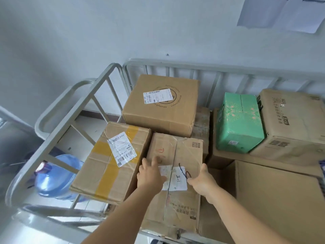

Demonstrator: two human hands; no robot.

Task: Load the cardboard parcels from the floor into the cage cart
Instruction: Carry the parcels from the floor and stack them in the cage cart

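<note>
A grey metal cage cart (98,80) holds several cardboard parcels. A long parcel with red scrawl and a white label (175,184) lies in the middle of the load. My left hand (151,175) rests flat on its top, fingers spread. At the parcel's right edge my right hand (202,182) touches the label with fingers apart. Left of it a parcel with yellow tape (109,166) sits tilted against the cart's side rail. Behind stands a square parcel with a round print (161,104).
A green box (239,122) lies on a flat parcel (225,155) at the right, beside a printed carton (295,120) and a large parcel (277,196). A blue water jug (56,176) stands outside the cart's left rail. The white wall (88,32) is close behind.
</note>
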